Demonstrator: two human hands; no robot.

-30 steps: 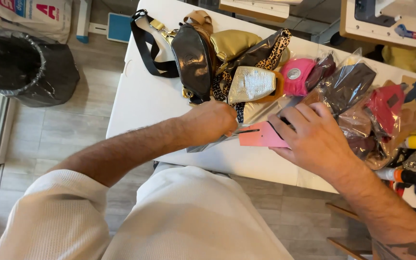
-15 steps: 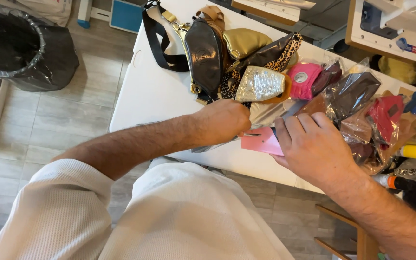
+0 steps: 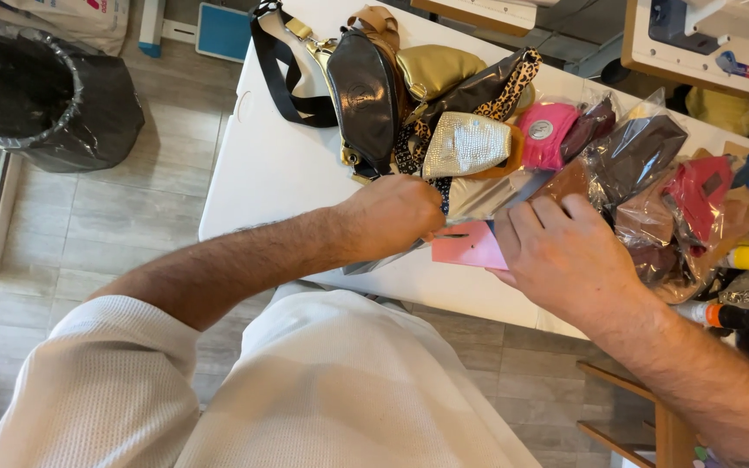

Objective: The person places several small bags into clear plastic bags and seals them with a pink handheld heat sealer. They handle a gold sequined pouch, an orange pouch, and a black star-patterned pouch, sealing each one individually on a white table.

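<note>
Left hand: the left hand [image 3: 392,217] comes in from 8 o'clock across the white table [image 3: 279,173], closed in a loose fist; its fingertips are tucked under, so I cannot tell for certain what they pinch, though a grey clear sleeve [image 3: 470,204] runs out from under the knuckles
Right hand: the right hand [image 3: 565,260] enters from 4 o'clock, fingers [image 3: 530,225] stretched nearly flat and lying on top of the pink pouch [image 3: 470,247], pressing rather than gripping
Pink pouch: flat on the table between the two hands, at 3 o'clock from the left fist and touching it, at 9 o'clock from the right palm
Long axis: the pouch lies roughly 9 to 3 o'clock
Nearer hand: both touch it; the right covers more of it
Beyond the hands: at 12 o'clock a heap of belt bags, one black [image 3: 364,95], one silver [image 3: 468,146], and at 2 o'clock bagged pouches [image 3: 643,165]
Floor: a black bin [image 3: 45,87] at 10 o'clock, well apart
</note>
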